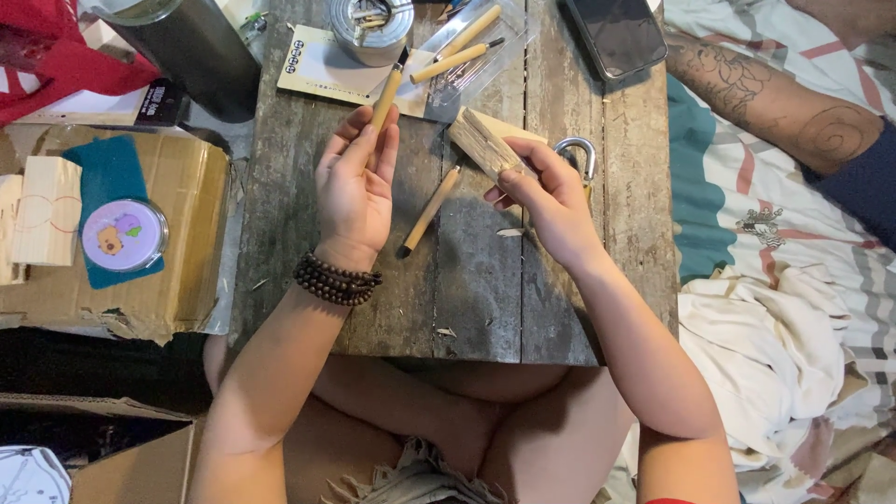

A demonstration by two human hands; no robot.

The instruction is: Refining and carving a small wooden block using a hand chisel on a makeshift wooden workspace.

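Plainly, the work shown is wood carving at an early stage. The left hand (355,187), with a dark beaded bracelet (337,279) at its wrist, is closed loosely around a bamboo-handled carving knife (386,93), its dark tip pointing away from the person. The right hand (549,201) grips a pale rectangular block of wood (483,145) between thumb and fingers, holding it tilted above the weathered grey plank table (467,299).

Taking that table as the landmark: a second bamboo-handled tool (428,212) lies loose near its middle, between the two hands. Two more such tools (459,49) rest on a clear plastic sleeve (476,70) at its far edge, beside a round metal tin (371,28). A dark phone (623,35) lies at its far right corner, and a silver carabiner (579,154) shows just behind the right hand. A few small wood chips (510,231) lie on the boards.

The block looks roughly squared, with no clear carved shape, and the chips are few, so I judge that little has been cut and most shaping remains. Left of the table, a cardboard box (177,243) carries a teal cloth (110,182) and a round lidded tin (124,235).
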